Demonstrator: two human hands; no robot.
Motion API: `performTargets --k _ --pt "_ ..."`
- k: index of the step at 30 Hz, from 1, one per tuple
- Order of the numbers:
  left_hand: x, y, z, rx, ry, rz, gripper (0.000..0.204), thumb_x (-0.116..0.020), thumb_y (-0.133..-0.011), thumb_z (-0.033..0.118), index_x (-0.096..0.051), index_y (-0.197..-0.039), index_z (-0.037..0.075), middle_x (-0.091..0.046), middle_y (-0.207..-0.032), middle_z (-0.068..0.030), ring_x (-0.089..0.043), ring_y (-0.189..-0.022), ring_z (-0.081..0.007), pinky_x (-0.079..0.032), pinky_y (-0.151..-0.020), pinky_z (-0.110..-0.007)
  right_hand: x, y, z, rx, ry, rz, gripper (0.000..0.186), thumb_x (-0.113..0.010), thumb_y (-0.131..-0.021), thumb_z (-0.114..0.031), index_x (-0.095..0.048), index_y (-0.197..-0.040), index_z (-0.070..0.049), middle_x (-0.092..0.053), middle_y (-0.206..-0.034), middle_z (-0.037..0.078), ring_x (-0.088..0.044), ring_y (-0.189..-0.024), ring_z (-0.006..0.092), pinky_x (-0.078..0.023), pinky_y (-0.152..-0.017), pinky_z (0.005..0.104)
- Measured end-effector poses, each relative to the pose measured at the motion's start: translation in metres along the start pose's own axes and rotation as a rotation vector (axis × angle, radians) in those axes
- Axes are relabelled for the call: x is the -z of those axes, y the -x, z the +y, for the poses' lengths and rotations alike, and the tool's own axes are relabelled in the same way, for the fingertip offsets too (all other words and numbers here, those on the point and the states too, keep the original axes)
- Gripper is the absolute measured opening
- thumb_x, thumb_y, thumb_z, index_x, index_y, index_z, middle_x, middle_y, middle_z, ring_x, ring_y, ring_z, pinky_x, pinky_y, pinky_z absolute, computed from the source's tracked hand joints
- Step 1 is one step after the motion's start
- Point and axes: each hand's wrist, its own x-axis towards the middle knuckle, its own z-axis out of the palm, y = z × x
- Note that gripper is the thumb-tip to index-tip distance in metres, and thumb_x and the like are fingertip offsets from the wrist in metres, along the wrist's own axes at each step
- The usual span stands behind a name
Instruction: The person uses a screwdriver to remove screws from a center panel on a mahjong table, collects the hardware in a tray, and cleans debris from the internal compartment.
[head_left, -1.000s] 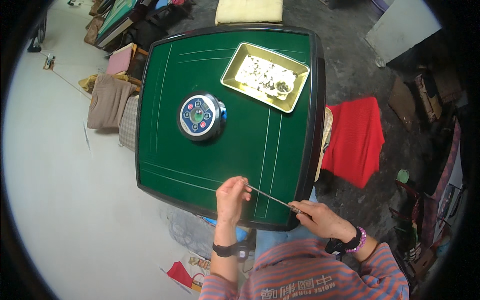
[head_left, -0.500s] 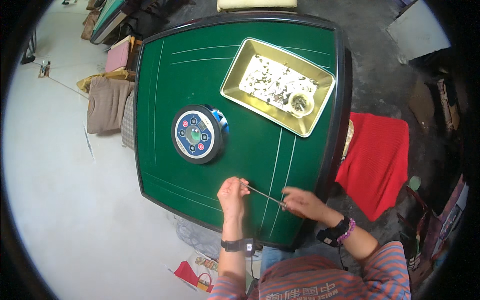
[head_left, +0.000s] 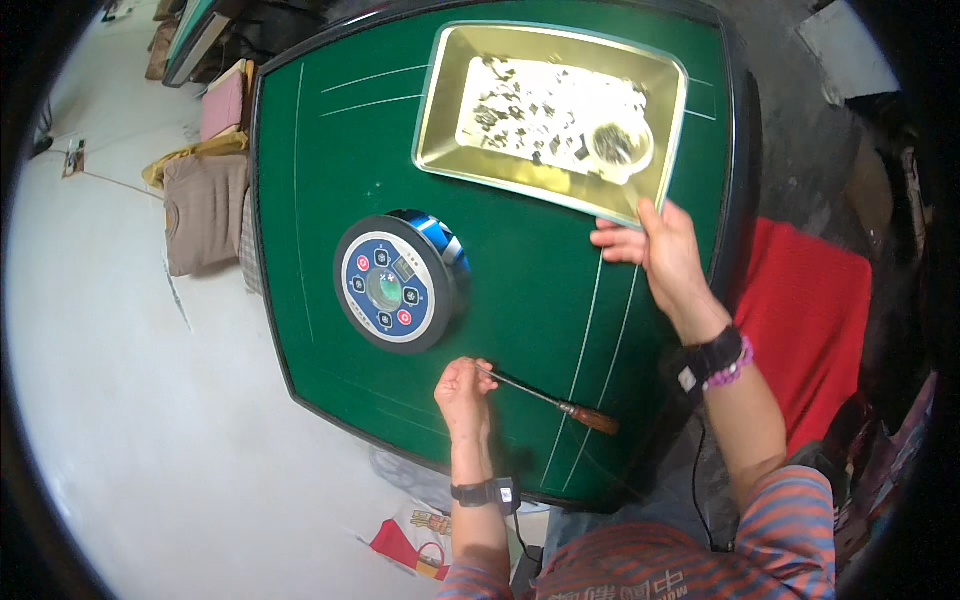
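Note:
My left hand (head_left: 463, 390) is closed around the tip end of a long screwdriver (head_left: 592, 417), near the table's front edge. Its thin metal shaft slants down to the right, and the brown handle lies free of my right hand. Further off, my right hand (head_left: 665, 245) pinches the near right corner of a gold-coloured metal tray (head_left: 437, 128), thumb on the rim and fingers outside the wall. Inside the tray, small dark pieces are scattered over a white patch. A small round cup (head_left: 622, 148) holding more dark bits sits at the tray's right end.
A round control unit (head_left: 388, 285) with buttons stands mid-table on the green felt (head_left: 350, 180). The table has a dark raised rim (head_left: 742, 130). To the right hangs a red knitted cloth (head_left: 810, 310); a brown cushion (head_left: 205, 215) is at the left.
My right hand has let go of the screwdriver handle and moved up and right to the tray corner. The tray has turned slightly. My left hand keeps the screwdriver tip.

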Motion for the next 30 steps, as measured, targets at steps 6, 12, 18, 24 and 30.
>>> performTargets --k 6,12,18,24,30 --pt "-0.005 -0.009 0.011 -0.006 -0.006 -0.088 0.011 -0.060 -0.094 0.012 -0.060 -0.095 0.001 -0.064 -0.084 -0.0121 -0.056 -0.060 -0.0110 -0.051 -0.054 -0.022 -0.008 -0.044 -0.039 0.088 0.018 -0.165 0.040 -0.039 -0.103 -0.028 -0.047 -0.122 0.006 -0.064 -0.105 0.024 -0.069 -0.091 0.0275 -0.057 -0.074 0.0313" --pt "-0.010 -0.016 0.026 -0.021 -0.051 -0.128 0.016 -0.060 -0.095 0.019 -0.057 -0.100 0.004 -0.060 -0.084 -0.0066 -0.054 -0.062 -0.0086 -0.049 -0.054 -0.021 0.025 0.075 0.014 0.206 0.552 -0.287 0.046 -0.064 -0.086 -0.024 -0.051 -0.121 0.002 -0.058 -0.114 0.018 -0.057 -0.105 0.0306 -0.046 -0.092 0.0405" --pt "-0.017 -0.019 0.028 -0.020 -0.037 -0.060 0.018 -0.061 -0.094 0.018 -0.055 -0.105 0.005 -0.058 -0.081 -0.0025 -0.052 -0.059 -0.0040 -0.045 -0.050 -0.016 0.035 0.164 0.079 0.158 1.163 -0.479 0.040 -0.072 -0.078 -0.017 -0.058 -0.113 -0.003 -0.058 -0.110 0.012 -0.058 -0.102 0.0275 -0.046 -0.087 0.0445" --pt "-0.001 -0.026 0.029 0.002 0.155 -0.171 0.018 -0.053 -0.098 0.018 -0.056 -0.108 0.003 -0.062 -0.085 -0.0033 -0.057 -0.065 -0.0064 -0.049 -0.054 -0.019 0.045 0.171 0.125 0.558 0.987 -0.193 0.029 -0.068 -0.086 -0.016 -0.065 -0.113 -0.006 -0.059 -0.109 0.008 -0.061 -0.083 0.0197 -0.048 -0.073 0.0335" --pt "-0.021 -0.035 0.026 0.015 0.398 -0.270 0.019 -0.048 -0.101 0.021 -0.052 -0.107 0.003 -0.059 -0.083 -0.0055 -0.058 -0.065 -0.0081 -0.049 -0.052 -0.019 0.058 0.161 0.127 0.554 0.819 -0.310 0.025 -0.057 -0.091 -0.012 -0.065 -0.113 -0.003 -0.060 -0.107 0.012 -0.063 -0.080 0.0224 -0.052 -0.069 0.0323"
